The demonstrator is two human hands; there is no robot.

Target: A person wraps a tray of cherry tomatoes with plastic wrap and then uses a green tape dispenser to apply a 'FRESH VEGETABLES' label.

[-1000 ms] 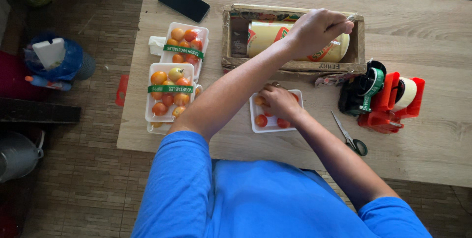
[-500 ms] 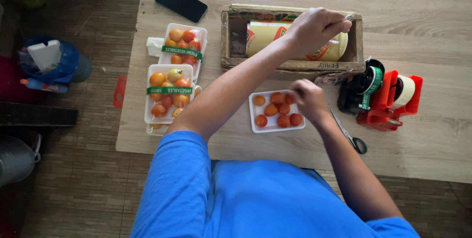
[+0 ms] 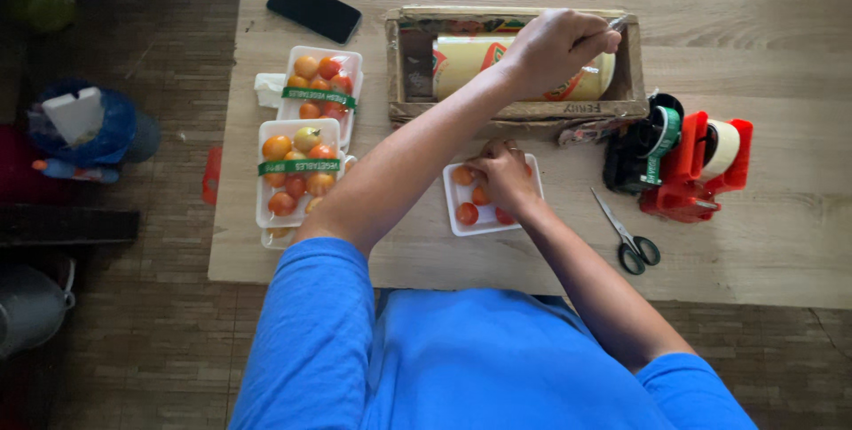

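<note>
- Two wrapped white trays of tomatoes (image 3: pixel 302 150) sit at the surface's left edge, one behind the other, each crossed by a green label band (image 3: pixel 299 166).
- An open white tray (image 3: pixel 490 202) lies at centre.
- A yellow-and-red printed film roll (image 3: pixel 519 75) rests in a wooden box.
- A black phone (image 3: pixel 313 9), screen dark, lies at the far left.
</note>
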